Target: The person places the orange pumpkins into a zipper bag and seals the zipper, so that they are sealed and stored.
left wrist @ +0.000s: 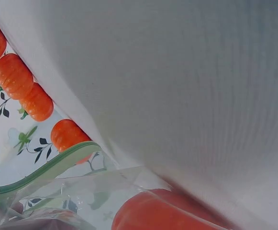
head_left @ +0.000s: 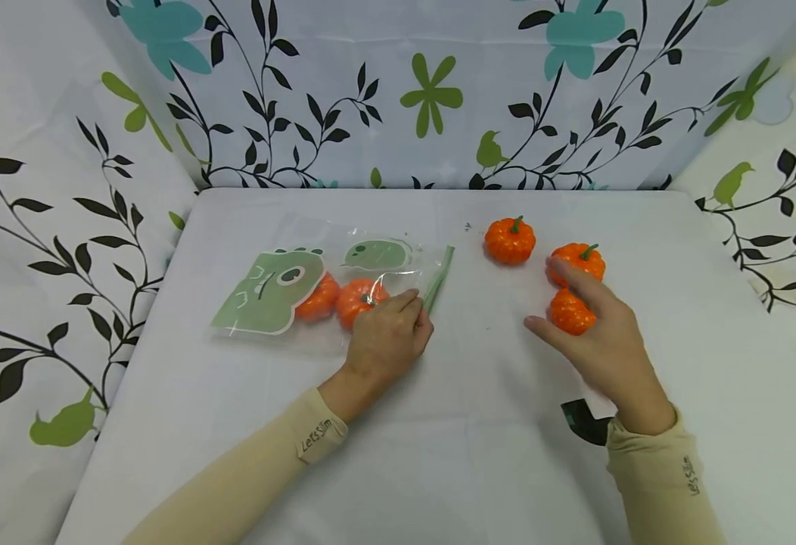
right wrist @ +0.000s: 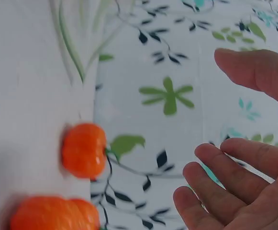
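A clear zip bag (head_left: 316,342) with green cartoon prints lies flat on the white table, its green zip strip (head_left: 441,276) facing right. Inside it are two orange toy pumpkins (head_left: 357,300). My left hand (head_left: 387,333) grips the bag near its opening, fingers curled at the plastic. Over the right side, my right hand (head_left: 602,341) hovers with thumb and fingers spread, nothing between them. Close by its fingers are a pumpkin with a green stem (head_left: 582,261) and another pumpkin (head_left: 570,312), partly covered by the hand. The right wrist view shows the right hand (right wrist: 244,182) held apart from the pumpkins.
Another pumpkin (head_left: 510,241) sits between the bag and the right hand, toward the back. Several loose pumpkins (left wrist: 14,75) line up in the left wrist view. A dark green patch (head_left: 585,422) shows beside the right wrist. Leaf-patterned curtain cloth (head_left: 384,98) surrounds the table.
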Tool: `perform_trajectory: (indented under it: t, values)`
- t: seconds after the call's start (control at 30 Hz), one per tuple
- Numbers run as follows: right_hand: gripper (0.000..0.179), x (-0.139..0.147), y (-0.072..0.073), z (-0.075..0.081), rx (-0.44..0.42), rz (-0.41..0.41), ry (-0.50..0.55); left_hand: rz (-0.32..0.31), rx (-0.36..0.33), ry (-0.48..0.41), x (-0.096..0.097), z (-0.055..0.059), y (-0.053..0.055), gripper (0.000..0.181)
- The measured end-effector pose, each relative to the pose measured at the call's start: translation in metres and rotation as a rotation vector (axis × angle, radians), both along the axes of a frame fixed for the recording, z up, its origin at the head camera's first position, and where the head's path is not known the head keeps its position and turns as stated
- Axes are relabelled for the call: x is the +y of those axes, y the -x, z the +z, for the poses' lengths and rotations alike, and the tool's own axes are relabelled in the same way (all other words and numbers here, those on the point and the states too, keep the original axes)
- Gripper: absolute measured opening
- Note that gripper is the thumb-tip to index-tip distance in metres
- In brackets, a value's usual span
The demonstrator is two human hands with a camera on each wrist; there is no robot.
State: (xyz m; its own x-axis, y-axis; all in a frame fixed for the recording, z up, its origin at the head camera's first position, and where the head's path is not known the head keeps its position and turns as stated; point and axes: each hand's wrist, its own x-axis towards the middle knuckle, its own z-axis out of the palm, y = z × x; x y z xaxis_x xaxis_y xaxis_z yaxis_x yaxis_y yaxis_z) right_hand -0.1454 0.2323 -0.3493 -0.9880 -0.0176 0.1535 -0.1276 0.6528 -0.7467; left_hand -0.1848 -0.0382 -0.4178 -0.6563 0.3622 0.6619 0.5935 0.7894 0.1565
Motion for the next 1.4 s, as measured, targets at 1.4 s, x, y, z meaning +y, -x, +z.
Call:
perform_trajectory:
  t: [1.4]
  values:
    - [0.141, 0.103, -0.026, -0.047, -0.47, -0.126, -0.225, 0.018, -0.016, -0.01, 0.003, -0.002, -0.001, 0.014]
